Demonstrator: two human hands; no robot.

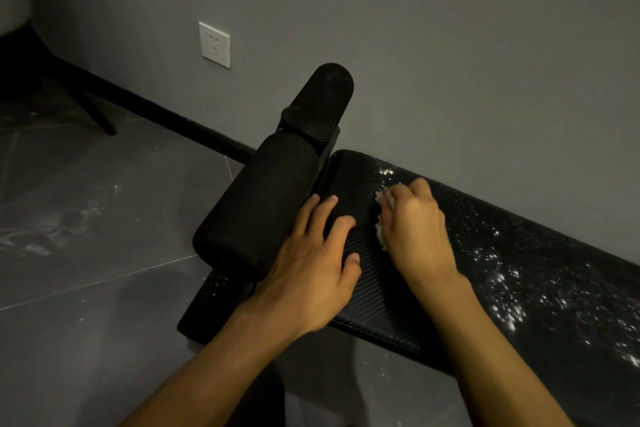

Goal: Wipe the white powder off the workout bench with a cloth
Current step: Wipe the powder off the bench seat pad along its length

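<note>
A black ribbed workout bench (367, 284) runs from the middle to the lower right. White powder (502, 291) speckles its right part, with a small patch (386, 173) near the far edge. My right hand (415, 229) presses a crumpled white cloth (381, 218) onto the pad, fingers curled over it, so most of the cloth is hidden. My left hand (311, 267) rests flat on the bench's left end with fingers spread, touching the pad beside the foam roller.
Two black foam rollers (256, 208) stand on a post at the bench's left end. A grey wall with a white socket (214, 44) is close behind. The grey tiled floor (86, 218) shows white powder smears. A dark chair leg (97, 114) is at far left.
</note>
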